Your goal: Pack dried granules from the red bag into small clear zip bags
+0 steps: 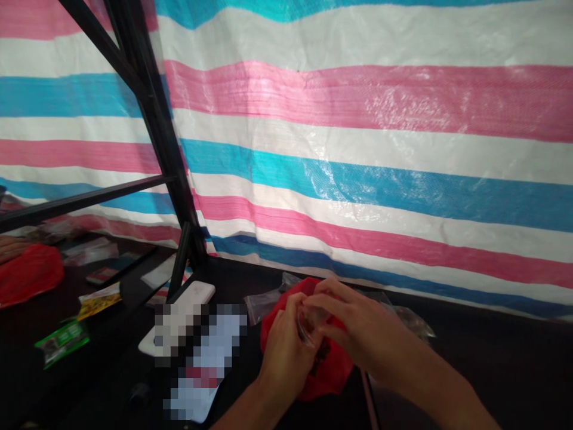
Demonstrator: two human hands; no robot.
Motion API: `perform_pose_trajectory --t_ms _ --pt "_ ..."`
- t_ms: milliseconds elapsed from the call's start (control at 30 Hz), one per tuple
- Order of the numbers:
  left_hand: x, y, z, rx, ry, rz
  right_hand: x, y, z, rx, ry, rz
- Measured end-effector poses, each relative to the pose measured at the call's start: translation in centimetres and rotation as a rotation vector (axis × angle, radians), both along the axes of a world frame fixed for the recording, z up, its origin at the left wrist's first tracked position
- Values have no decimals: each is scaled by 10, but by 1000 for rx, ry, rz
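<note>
Low at centre of the dark surface point(492, 358): both hands are working together over a red plastic bag point(329, 373).
Left hand point(286, 352): it is curling inward, fingers bent and closed against a small clear plastic pouch point(305, 327), pinching it from the left side.
Right hand point(347, 325): it is arching over from the right, fingertips meeting those of the left hand and gripping the same clear pouch; the fingers are bent, not spread.
Clear pouch: it is being held between the two hands, just above the red bag; what it contains is too blurred to tell.
Red plastic bag: it is lying crumpled on the surface directly under the hands, partly hidden by them, with something dark showing in its opening.
Other clear bags point(264, 301): these are lying flat just behind and left of the red bag, with more clear plastic point(412, 322) showing to its right.
White slab-shaped object point(188, 298): it is resting on the surface to the left of the hands, beside a pixelated patch.
Black metal frame point(156, 131): it is standing at left, its leg meeting the surface near the white object.
Striped tarpaulin point(380, 149): pink, white and blue bands are hanging as a backdrop behind the surface.
Far left: a second red bag point(27, 272), a yellow packet point(98, 301) and a green packet point(62, 340) are lying beyond the frame, well apart from the hands.
</note>
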State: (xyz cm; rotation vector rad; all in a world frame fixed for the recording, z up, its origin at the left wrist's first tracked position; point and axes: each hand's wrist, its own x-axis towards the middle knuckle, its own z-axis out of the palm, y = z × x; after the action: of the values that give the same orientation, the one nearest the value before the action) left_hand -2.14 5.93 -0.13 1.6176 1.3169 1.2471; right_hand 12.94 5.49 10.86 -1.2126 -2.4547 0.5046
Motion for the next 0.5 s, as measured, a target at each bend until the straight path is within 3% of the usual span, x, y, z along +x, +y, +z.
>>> perform_pose_trajectory --t_ms 133,300,433,500 --pt "0 -1 -17 2 -143 -17 -7 3 -6 68 -29 103" --pt "-2 -1 -15 15 -176 36 -8 5 -7 41 -81 -28" --pt "-4 0 -7 -13 -198 97 -9 13 -14 24 -287 -164" --pt "-6 1 -4 -15 -217 162 -7 15 -17 -15 -368 -150"
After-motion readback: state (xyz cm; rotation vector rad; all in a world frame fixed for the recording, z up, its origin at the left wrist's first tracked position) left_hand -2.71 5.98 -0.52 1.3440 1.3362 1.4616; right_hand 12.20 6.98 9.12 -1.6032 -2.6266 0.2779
